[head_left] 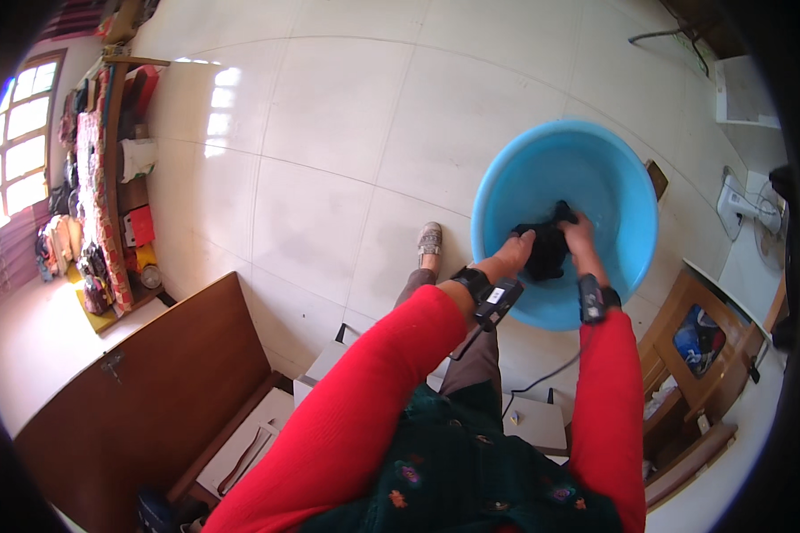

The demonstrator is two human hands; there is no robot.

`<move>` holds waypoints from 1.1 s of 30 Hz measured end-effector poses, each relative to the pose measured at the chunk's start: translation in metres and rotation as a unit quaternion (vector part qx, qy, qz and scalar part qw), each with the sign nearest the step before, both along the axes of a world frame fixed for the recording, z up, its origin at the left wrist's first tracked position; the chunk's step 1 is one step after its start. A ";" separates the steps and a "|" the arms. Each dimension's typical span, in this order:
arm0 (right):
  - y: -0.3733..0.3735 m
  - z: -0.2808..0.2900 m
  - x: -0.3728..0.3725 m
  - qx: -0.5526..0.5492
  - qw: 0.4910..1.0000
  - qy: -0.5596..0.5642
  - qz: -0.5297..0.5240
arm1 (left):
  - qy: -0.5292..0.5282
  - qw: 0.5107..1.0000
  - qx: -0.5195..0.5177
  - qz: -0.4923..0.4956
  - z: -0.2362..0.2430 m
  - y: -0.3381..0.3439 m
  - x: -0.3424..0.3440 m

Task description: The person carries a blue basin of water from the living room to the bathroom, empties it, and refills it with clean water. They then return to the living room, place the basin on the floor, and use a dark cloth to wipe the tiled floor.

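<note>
Black cloth (547, 247) gripped in blue basin (516, 191) | left hand (517, 249) closed on it | right hand (580, 236) closed on it

A brown wooden board (142, 391) lies at eight o'clock on the pale tiled floor (329, 133); a white fan (745, 209) stands at three o'clock.
</note>
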State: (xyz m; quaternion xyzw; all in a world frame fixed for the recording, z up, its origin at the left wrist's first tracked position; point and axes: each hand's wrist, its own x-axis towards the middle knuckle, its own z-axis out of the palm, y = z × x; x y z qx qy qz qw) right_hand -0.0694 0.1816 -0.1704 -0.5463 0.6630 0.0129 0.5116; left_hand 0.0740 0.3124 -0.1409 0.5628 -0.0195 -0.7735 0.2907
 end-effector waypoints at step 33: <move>0.090 0.118 0.048 -0.189 0.897 -0.362 -0.168 | -0.366 0.894 -0.220 -0.139 0.031 -0.033 -0.028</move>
